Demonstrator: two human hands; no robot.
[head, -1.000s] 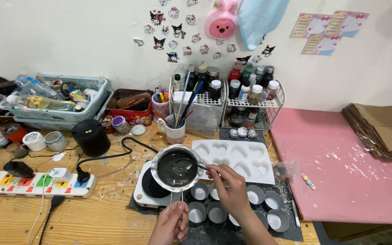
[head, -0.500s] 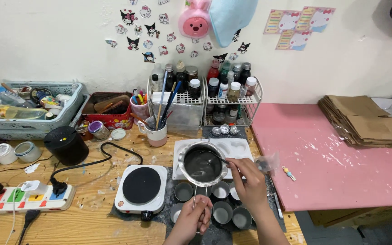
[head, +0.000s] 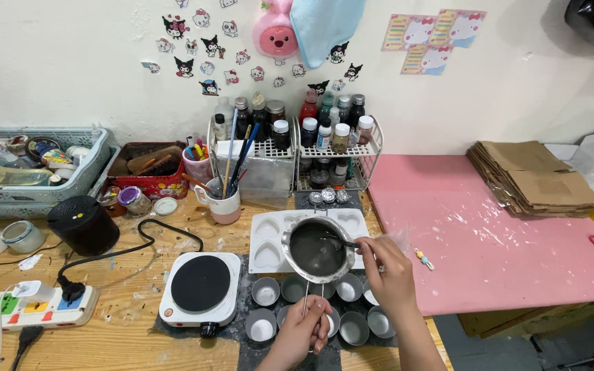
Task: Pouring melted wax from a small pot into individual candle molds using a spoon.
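A small metal melting pot (head: pixel 319 249) hangs in the air at the centre of the bench, its round steel bowl dull and smeared outside, holding a dark grey-black liquid with a faint sheen. Its thin wire handle runs down toward six o'clock into the left hand (head: pixel 302 334), whose fingers are curled tight around it. The right hand (head: pixel 391 273), at about four o'clock from the pot, pinches a slender stirring stick (head: pixel 338 241) between thumb and forefinger, the other fingers folded in; the stick's tip dips into the liquid. The pot hovers over the lower edge of a white heart-shaped mould tray (head: pixel 267 238), which shows at nine and twelve o'clock of it. Below, from five to seven o'clock, stand small round metal tins (head: pixel 265 290) on a dark mat (head: pixel 247 350); some hold pale wax. A white single-burner hot plate (head: pixel 199 287) with a black top sits at eight o'clock, just beside the tins.
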